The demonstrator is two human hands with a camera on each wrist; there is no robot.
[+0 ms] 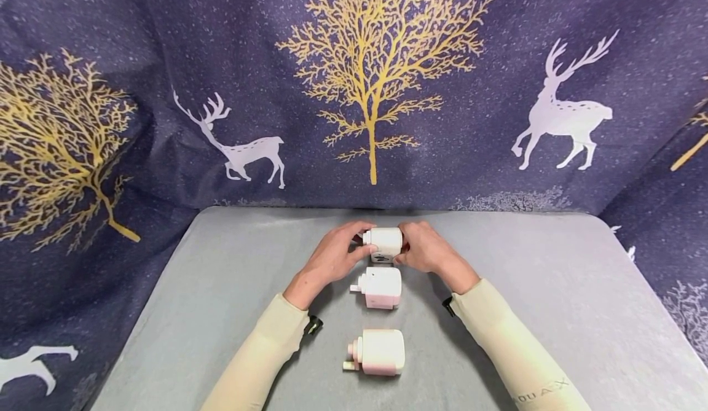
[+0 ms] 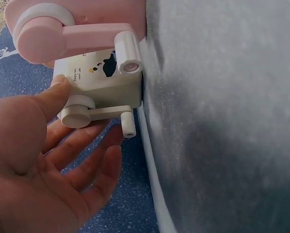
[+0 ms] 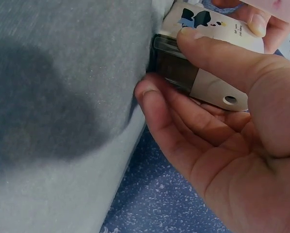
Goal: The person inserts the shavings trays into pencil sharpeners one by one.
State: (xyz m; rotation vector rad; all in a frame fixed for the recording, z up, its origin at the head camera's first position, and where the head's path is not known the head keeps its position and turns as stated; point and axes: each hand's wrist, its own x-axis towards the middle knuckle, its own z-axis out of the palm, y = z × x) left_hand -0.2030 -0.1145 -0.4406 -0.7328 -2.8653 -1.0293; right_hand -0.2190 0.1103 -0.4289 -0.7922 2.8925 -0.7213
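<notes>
A cream hand-crank pencil sharpener stands near the far edge of the table, between both hands. My left hand grips its crank side, thumb on the printed front; the left wrist view shows its crank pointing down past the fingers. My right hand holds the opposite side, its thumb on the front and its fingers behind, beside the dark clear shavings drawer in the right wrist view. Just nearer stands a pink sharpener, touched by neither hand.
Another pinkish sharpener stands closest to the viewer, in line with the others, its crank to the left. The grey-covered table ends at a dark blue cloth printed with deer and trees.
</notes>
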